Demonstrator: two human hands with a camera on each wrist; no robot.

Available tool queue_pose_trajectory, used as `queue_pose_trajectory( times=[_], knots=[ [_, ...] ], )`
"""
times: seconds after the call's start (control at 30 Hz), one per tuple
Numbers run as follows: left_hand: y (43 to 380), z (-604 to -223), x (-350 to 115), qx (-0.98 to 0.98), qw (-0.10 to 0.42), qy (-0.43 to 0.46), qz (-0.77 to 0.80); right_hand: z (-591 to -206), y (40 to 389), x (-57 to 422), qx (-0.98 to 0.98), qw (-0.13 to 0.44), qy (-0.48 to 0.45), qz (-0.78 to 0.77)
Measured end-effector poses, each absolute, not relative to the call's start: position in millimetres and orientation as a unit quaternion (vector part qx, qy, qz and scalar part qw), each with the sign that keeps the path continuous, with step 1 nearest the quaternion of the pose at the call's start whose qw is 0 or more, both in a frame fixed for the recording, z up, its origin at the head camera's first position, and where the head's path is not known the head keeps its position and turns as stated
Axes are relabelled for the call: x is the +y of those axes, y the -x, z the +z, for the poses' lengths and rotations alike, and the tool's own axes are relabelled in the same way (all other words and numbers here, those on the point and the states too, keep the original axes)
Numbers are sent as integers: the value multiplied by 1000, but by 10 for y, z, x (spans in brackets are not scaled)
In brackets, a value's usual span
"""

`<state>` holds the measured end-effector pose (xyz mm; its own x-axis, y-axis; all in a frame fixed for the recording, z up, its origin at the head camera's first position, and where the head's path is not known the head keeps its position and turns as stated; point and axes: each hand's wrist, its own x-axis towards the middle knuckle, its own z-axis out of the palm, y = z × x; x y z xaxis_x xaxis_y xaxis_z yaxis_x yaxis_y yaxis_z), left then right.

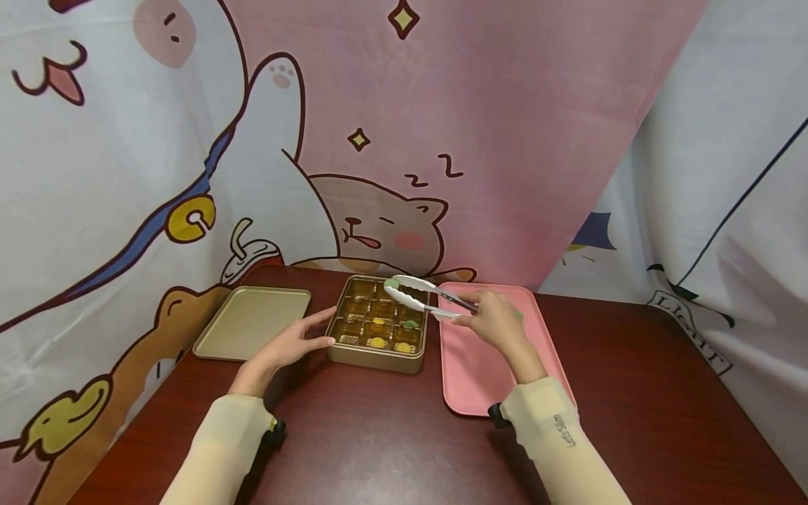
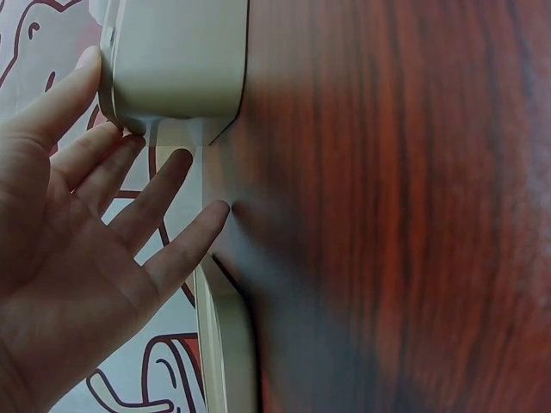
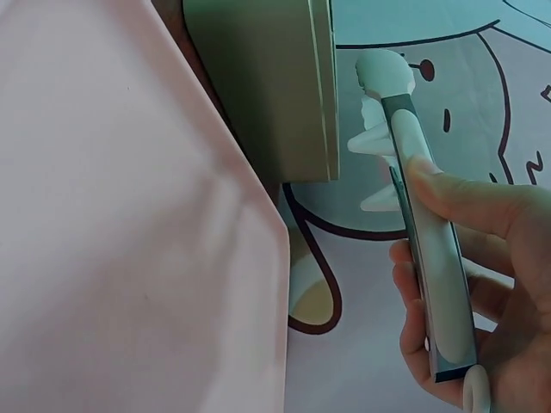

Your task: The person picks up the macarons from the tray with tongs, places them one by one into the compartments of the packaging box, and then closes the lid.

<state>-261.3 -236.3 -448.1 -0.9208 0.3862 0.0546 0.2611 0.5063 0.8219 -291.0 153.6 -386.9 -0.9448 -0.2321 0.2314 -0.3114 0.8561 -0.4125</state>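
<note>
A square gold tin (image 1: 376,359) with a divided amber plastic insert stands mid-table. Several small yellow pieces (image 1: 378,342) and a green piece (image 1: 409,325) lie in its nearer compartments. My left hand (image 1: 293,344) is at the tin's left side, thumb at the near rim and fingers spread along the wall; in the left wrist view, the left palm (image 2: 95,249) shows with its fingers extended. My right hand (image 1: 495,322) grips metal tongs (image 3: 430,249) with white scalloped tips. Between those tips, over the tin's far compartments, is a round green piece (image 1: 391,283).
A pink tray (image 1: 463,382) lies right of the tin, beneath my right hand. To the left is a shallow gold lid or tray (image 1: 255,322). A cartoon-print curtain (image 1: 505,140) hangs right behind the dark wooden table (image 1: 391,435).
</note>
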Motion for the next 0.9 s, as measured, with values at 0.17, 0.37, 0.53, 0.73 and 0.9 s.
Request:
queue_pose_trajectory(
  times=[0.17, 0.37, 0.53, 0.73, 0.9],
  knots=[
    [2605, -4474, -2364, 868, 69, -188, 454, -3882, 2924, 1531, -953, 86, -156, 246],
    [2605, -4470, -2355, 867, 69, -190, 455, -3860, 2893, 1642, -953, 95, -140, 250],
    [2598, -4466, -2352, 869, 69, -186, 453, -3840, 2865, 1800, -947, 118, -148, 262],
    [2593, -4471, -2358, 873, 66, -185, 447, -3788, 2771, 2031, -950, 114, -120, 263],
    [2589, -4462, -2361, 871, 66, -184, 450, -3780, 2695, 2253, -955, 113, -100, 256]
  ],
)
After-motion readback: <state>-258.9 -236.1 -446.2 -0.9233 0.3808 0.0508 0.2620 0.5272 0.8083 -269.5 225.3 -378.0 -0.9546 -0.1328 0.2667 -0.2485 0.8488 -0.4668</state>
